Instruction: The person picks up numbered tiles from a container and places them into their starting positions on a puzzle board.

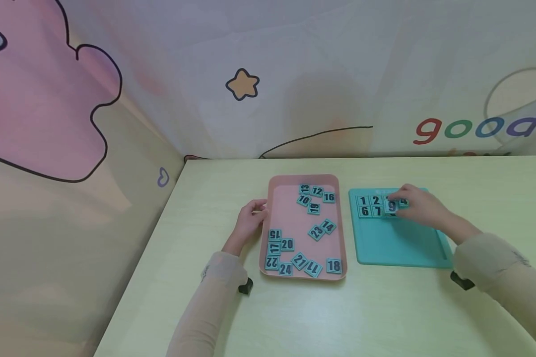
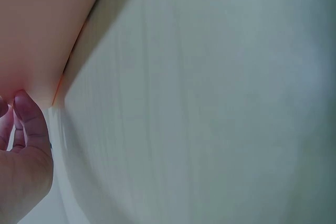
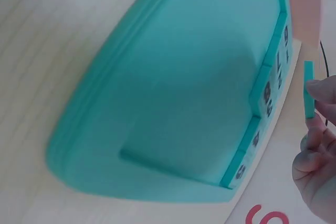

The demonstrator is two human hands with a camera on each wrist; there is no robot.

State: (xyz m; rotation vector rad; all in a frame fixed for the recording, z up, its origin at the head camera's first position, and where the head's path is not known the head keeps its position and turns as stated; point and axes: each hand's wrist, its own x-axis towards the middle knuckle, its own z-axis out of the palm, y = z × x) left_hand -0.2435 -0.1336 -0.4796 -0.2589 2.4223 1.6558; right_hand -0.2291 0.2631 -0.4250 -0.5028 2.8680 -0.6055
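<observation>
A pink tray holds several loose number tiles, among them a 15 tile and an 18 tile. At its left side my left hand rests with loosely bent fingers, thumb and fingertips against the outer wall. Right of the tray lies a teal board with number tiles in its far rows, including 1, 2, 6 and 7. Over these rows my right hand pinches a 9 tile between thumb and fingers. From the right wrist it shows edge-on as a thin teal tile, raised above the board.
Tray and board stand side by side on a pale wooden table, a narrow strip of tabletop between them. Behind the table hangs a printed cloth with a star and the word "good".
</observation>
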